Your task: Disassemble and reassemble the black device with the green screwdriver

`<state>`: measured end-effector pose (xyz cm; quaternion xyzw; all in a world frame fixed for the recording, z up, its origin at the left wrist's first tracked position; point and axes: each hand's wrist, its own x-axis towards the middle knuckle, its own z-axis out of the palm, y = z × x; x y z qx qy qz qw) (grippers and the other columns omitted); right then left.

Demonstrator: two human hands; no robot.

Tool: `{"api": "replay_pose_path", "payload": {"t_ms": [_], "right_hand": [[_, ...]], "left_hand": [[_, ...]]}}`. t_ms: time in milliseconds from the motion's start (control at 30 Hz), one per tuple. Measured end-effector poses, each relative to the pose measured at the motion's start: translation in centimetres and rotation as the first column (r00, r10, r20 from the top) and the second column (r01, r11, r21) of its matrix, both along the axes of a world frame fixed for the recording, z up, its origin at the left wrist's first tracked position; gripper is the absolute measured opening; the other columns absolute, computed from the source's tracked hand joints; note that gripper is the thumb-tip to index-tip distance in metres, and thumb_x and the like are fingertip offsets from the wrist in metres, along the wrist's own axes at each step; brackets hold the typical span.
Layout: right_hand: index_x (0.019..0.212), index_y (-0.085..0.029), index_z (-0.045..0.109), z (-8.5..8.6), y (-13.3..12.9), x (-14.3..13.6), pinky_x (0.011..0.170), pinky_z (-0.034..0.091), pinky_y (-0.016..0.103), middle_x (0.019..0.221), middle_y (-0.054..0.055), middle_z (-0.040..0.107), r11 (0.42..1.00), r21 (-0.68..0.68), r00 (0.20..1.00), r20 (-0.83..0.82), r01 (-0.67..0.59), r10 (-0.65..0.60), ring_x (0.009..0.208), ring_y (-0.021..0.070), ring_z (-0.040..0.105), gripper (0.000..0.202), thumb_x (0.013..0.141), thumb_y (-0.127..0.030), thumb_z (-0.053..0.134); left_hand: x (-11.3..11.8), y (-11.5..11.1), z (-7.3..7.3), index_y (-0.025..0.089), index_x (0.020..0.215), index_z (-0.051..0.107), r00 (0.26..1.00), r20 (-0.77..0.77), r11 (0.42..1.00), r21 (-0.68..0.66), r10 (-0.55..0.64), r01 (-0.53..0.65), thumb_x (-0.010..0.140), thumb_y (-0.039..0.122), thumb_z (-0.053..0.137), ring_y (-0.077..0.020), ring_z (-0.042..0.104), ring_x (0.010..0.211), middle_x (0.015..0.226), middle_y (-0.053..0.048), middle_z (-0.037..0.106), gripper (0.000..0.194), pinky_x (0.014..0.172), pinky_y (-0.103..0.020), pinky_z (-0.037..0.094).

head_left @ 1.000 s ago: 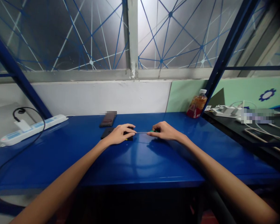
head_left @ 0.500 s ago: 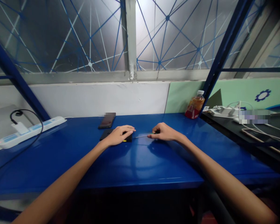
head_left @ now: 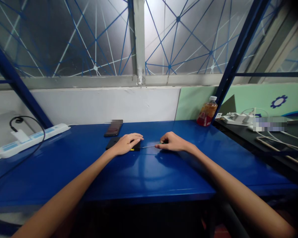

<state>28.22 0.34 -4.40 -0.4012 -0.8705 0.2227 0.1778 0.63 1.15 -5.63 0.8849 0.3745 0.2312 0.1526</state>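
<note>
My left hand (head_left: 126, 144) lies flat with its fingers stretched over a black box (head_left: 111, 143) that shows a yellow mark on its front edge. To the right, my right hand (head_left: 172, 141) is closed around the handle of a thin metal tool (head_left: 148, 146), perhaps a screwdriver; a bit of green shows between the fingers. The tool's shaft points left, and its end is at or close to the right side of the box. Whether the tip enters the box cannot be made out.
Behind the box a phone (head_left: 113, 128) lies on the blue table (head_left: 149, 181). A white power strip (head_left: 34, 139) with a black cable is at the left. A drink bottle (head_left: 207, 111) stands at the back right, beside a black surface (head_left: 283, 140) with cables.
My right hand has moved slightly left with the tool, closer to the box. My left hand stays almost where it was on the box.
</note>
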Motion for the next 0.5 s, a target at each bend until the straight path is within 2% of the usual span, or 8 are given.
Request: {"api": "replay_pose_path", "payload": {"t_ms": [367,500], "right_hand": [[0.051,-0.017,0.047,0.2,-0.29,-0.11,0.049,0.021,0.026,0.05,-0.006,0.034,1.0,-0.014,1.0,-0.008,0.005,-0.005,0.049,0.0081,0.028,0.051,0.081,-0.057,0.058],[0.074,-0.017,0.061,0.35,-0.36,0.01,0.05,0.027,0.023,0.057,-0.005,0.05,0.998,-0.06,0.999,-0.051,-0.002,-0.001,0.052,0.009,0.039,0.033,0.072,-0.048,0.071]], "left_hand": [[0.02,0.01,-0.17,0.024,0.108,0.071,1.0,-0.015,1.0,0.022,0.009,-0.008,0.1,0.037,0.04,-0.0222,0.06,0.116,0.127,-0.003,0.064,0.035,0.102,-0.037,0.044],[0.11,-0.1,-0.08,0.024,0.108,0.072,1.0,-0.025,1.0,0.022,0.009,-0.008,0.099,0.037,0.041,-0.0231,0.06,0.115,0.128,-0.004,0.064,0.035,0.101,-0.038,0.044]]}}
